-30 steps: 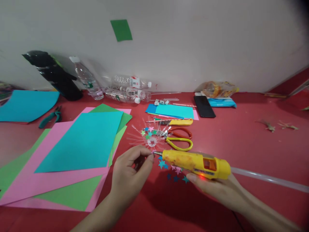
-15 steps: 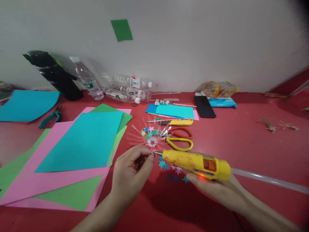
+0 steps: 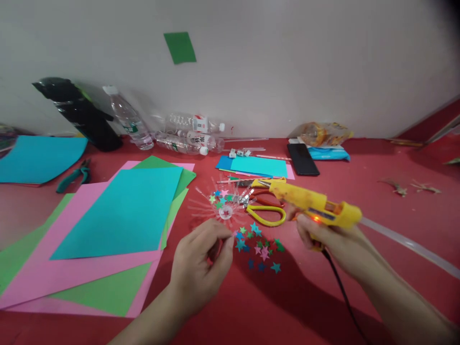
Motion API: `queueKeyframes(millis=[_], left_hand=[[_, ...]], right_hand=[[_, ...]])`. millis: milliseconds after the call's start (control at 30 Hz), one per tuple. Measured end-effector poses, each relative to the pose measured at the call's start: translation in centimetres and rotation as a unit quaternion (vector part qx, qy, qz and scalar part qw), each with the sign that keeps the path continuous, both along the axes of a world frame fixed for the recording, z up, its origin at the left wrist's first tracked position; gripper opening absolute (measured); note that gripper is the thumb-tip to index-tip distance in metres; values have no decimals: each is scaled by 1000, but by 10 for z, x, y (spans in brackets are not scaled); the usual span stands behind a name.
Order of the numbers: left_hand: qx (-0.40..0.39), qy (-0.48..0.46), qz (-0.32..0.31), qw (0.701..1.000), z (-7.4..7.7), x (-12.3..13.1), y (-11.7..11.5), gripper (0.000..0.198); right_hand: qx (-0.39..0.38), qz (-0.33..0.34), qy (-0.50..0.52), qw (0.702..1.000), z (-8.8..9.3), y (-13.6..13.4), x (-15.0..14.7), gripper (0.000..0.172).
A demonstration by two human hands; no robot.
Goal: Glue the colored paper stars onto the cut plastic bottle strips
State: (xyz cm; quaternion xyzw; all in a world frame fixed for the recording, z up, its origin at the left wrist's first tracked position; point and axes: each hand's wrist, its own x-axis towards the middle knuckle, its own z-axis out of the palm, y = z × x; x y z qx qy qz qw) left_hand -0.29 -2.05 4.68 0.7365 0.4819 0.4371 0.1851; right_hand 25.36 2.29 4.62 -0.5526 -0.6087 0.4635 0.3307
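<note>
My right hand (image 3: 327,235) is wrapped round the handle of a yellow hot glue gun (image 3: 309,201), its red light on and a clear glue stick (image 3: 409,244) trailing from the back. Thumb and forefinger of my left hand (image 3: 201,258) pinch a small pink paper star (image 3: 235,234), mostly hidden by the fingertips. Just beyond sits a clear plastic piece cut into spread strips (image 3: 225,212), with several coloured stars lying on it. More small paper stars (image 3: 264,253) are scattered on the red table between my hands.
Scissors (image 3: 268,215) and a yellow cutter knife (image 3: 260,183) lie by the strips. Coloured sheets (image 3: 125,211) and pliers (image 3: 74,176) are on the left. Plastic bottles (image 3: 187,143), a black flask (image 3: 81,112), a phone (image 3: 303,159) and a snack bag (image 3: 323,133) line the wall.
The glue gun has moved up and right, its nozzle now away from the pink star. My left hand has shifted slightly right and down, still pinching the star.
</note>
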Motion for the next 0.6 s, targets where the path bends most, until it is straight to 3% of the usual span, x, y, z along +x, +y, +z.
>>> queueKeyframes(millis=[133,333,600], left_hand=[[-72,-55,-8,996,-2,3,-2,16],[-180,-121,-17,976,-5,6,-5,18],[-326,-285,-23,901,-3,6,2,17]], right_hand=[[-30,-29,-26,999,-6,23,10,21],[-41,-9,-128,991,-15,42,20,34],[-13,45,-385,922,-25,39,12,41]])
